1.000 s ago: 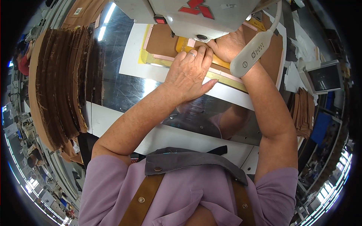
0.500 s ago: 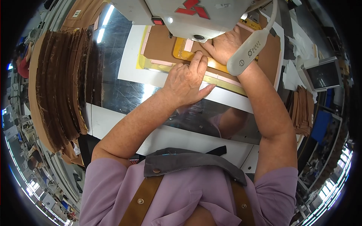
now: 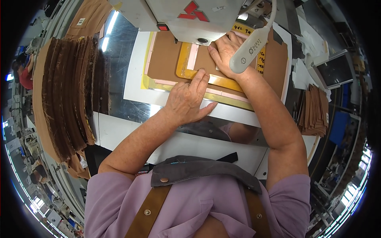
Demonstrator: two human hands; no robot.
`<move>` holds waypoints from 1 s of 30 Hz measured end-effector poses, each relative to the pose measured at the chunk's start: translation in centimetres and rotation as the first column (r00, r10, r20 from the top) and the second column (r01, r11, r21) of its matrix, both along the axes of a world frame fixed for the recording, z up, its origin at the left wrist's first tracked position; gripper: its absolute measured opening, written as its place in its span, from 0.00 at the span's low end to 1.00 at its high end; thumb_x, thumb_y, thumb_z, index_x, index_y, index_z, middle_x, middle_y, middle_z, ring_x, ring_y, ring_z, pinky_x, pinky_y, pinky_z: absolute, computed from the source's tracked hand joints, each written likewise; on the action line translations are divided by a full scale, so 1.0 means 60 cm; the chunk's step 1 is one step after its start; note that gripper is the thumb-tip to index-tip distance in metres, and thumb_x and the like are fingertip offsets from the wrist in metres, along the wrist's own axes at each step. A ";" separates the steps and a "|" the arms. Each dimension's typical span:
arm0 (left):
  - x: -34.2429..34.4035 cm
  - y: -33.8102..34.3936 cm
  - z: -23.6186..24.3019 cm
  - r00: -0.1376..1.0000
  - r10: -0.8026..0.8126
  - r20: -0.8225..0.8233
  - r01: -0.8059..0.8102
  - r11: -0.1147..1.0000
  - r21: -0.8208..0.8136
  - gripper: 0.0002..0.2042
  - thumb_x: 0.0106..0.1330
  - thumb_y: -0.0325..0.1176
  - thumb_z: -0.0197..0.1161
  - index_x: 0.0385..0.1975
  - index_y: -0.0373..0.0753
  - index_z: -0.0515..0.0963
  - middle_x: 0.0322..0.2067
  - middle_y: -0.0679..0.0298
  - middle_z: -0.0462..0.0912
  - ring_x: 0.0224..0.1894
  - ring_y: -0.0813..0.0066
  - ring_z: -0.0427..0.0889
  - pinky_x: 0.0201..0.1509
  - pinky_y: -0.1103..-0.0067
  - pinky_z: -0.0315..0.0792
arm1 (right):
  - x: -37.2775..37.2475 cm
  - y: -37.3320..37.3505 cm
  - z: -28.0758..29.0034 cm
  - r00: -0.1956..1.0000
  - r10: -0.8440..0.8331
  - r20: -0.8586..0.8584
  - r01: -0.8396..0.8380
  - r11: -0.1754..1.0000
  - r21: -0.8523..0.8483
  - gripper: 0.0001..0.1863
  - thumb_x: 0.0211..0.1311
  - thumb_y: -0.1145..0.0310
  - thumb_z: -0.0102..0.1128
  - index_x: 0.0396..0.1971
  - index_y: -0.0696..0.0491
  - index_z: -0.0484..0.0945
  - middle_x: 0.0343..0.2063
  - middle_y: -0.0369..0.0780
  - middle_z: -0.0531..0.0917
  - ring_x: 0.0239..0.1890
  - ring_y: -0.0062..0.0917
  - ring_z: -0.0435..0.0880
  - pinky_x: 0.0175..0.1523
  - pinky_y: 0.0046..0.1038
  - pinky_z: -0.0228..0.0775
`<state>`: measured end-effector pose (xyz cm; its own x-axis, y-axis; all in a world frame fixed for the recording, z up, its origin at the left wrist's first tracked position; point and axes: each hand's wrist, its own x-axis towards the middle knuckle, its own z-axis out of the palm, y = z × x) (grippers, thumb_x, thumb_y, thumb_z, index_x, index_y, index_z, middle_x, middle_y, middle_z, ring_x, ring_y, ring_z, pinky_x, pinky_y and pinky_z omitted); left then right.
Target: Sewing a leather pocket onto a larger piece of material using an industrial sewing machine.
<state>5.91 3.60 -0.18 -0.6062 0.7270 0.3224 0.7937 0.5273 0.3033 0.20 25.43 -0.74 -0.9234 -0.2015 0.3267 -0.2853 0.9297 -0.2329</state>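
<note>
A brown flat template [image 3: 166, 59] with a yellow frame [image 3: 183, 63] and pink strips lies under the head of a white sewing machine [image 3: 186, 18]. My left hand [image 3: 187, 99] presses flat on the near edge of the template, fingers stretched toward the yellow frame. My right hand [image 3: 227, 51] lies flat on the brown piece just right of the needle area, partly behind a white lamp head [image 3: 250, 51]. Neither hand grips anything.
A fanned stack of brown cut pieces [image 3: 69, 91] lies at the left on the shiny metal table [image 3: 119, 103]. A smaller brown stack [image 3: 313, 109] and a grey tray [image 3: 337, 69] sit at the right. White paper [image 3: 135, 87] lies under the template.
The template has slid toward me and to the left under the machine, showing more of the yellow frame. Both hands moved with it and lie further apart.
</note>
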 end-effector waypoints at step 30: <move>0.055 -0.043 0.048 0.993 -0.072 0.090 0.081 0.992 -0.093 0.34 0.59 0.50 0.71 0.58 0.28 0.76 0.58 0.47 0.80 0.27 0.63 0.83 0.36 0.73 0.76 | 0.097 -0.047 0.002 0.999 -0.012 0.052 0.019 0.990 -0.141 0.26 0.62 0.61 0.66 0.60 0.54 0.77 0.62 0.37 0.76 0.66 0.35 0.70 0.71 0.43 0.64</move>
